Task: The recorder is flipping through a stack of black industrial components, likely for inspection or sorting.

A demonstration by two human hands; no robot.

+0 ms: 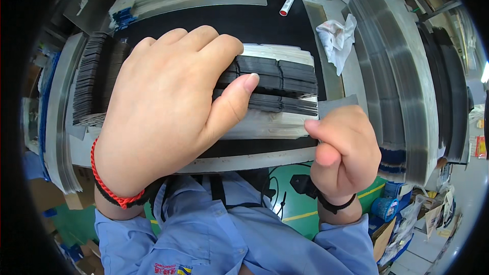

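Bundle of thin black strips [298, 79] is lying on the black mat [244, 25] covering the tabletop [254, 157], directly in front of the wearer. Its long axis is running left to right, dipping slightly toward the right; the visible end is pointing at the right hand [349, 147]. Pale sheets [265, 125] are lining its near side.

Left hand [163, 97] is spreading over the bundle's left part, thumb extending across the strips; fingertips are curling out of sight, so whether it is gripping cannot be told. Right hand is clenching loosely beside the pale sheets' right corner; whether it is pinching anything cannot be told.

Second black stack [91, 81] is standing left. Red-and-white marker [290, 1] and crumpled tissue [337, 40] are lying beyond.
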